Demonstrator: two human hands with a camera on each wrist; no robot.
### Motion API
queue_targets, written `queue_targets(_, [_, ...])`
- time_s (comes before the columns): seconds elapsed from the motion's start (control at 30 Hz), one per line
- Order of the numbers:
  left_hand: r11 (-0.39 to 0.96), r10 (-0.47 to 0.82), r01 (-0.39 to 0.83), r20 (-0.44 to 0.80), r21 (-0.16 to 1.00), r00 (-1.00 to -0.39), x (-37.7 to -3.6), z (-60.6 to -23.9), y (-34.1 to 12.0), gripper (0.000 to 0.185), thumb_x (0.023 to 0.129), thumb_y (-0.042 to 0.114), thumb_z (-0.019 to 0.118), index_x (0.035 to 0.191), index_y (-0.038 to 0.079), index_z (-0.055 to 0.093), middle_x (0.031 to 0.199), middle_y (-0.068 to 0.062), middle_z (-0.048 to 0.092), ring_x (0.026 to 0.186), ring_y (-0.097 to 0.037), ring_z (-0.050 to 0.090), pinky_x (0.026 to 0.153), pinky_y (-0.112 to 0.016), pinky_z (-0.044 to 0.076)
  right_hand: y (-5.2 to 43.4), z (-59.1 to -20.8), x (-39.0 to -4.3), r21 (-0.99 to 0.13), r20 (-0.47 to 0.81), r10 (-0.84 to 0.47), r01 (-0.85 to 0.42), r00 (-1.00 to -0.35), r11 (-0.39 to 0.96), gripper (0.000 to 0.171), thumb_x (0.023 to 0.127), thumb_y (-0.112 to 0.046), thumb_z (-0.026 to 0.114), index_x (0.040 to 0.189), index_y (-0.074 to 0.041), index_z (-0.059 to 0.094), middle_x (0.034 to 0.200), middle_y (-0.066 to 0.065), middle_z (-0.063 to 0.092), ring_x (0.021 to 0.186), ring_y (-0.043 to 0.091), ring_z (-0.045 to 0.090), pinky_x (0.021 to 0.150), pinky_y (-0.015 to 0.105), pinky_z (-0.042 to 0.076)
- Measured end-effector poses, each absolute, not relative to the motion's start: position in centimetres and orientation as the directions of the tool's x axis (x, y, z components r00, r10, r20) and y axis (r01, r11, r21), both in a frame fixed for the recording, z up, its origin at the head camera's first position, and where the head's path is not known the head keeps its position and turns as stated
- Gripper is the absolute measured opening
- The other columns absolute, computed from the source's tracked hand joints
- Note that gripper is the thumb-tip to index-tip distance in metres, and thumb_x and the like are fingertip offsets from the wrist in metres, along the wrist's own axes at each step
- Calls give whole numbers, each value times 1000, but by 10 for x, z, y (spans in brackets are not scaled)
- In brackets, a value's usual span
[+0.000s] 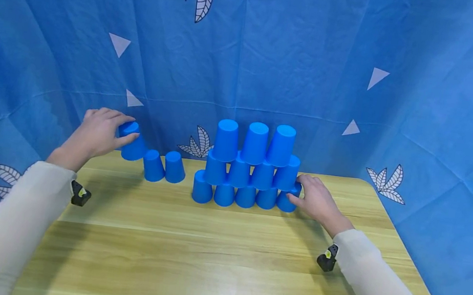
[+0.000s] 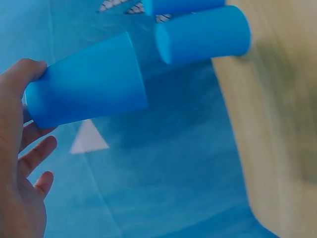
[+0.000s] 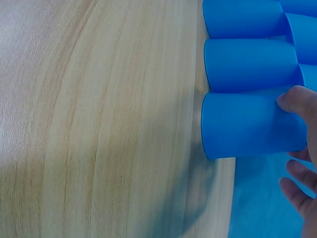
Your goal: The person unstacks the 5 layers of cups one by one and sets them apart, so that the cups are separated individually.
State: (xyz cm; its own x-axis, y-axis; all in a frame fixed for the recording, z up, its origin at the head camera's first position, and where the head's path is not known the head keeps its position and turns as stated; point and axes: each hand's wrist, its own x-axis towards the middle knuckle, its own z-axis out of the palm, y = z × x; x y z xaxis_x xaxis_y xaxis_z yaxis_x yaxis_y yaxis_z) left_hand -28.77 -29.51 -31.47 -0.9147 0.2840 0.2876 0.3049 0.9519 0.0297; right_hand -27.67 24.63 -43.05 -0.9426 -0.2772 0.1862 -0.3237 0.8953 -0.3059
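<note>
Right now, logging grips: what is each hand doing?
Left hand: grips a lifted blue cup.
Right hand: fingers curled on the pyramid's bottom-right cup.

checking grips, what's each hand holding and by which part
Left hand grips a lifted cup around its closed end. Right hand holds the pyramid's bottom-right cup by its side.

Head cam: above and behind the table (image 1: 222, 264), facing fwd and down, far enough to take in both hands, all cups, backdrop. Left wrist cam: v. close beside left hand (image 2: 20, 163), rolled sideways, sees the held cup (image 2: 86, 89). Right wrist cam: v. close, rolled, on the pyramid's end cup (image 3: 247, 124). Head view shares both cups (image 1: 132, 142) (image 1: 288, 198) w/ the 2 wrist views.
</note>
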Motion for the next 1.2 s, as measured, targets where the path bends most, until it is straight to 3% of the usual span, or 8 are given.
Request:
queue_targets(0.43, [960, 223, 256, 246, 110, -943, -297, -358, -326, 62, 96, 50, 56, 135, 2, 55, 135, -28, 49, 125, -49, 38, 94, -66, 27, 247, -431, -277, -306, 176, -271, -314, -946, 899, 52, 90, -35, 70, 124, 2, 56, 118, 18, 61, 108, 36, 54, 95, 55, 44])
queue_targets(0.77, [963, 193, 227, 212, 146, -958, -308, -386, -328, 58, 95, 43, 60, 134, 0, 54, 134, -28, 50, 121, -49, 41, 87, -64, 32, 246, -431, -278, -310, 178, -271, -316, -946, 897, 52, 90, -35, 70, 125, 1, 56, 118, 17, 61, 109, 36, 54, 95, 55, 44])
queue_targets(1.2, [967, 158, 180, 131, 178, -979, -319, -412, -324, 58, 96, 41, 59, 136, -1, 52, 138, -30, 46, 128, -52, 35, 97, -72, 24, 247, -430, -277, -324, 170, -263, -306, -950, 895, 52, 90, -36, 70, 124, 0, 56, 117, 15, 62, 108, 34, 54, 94, 53, 45])
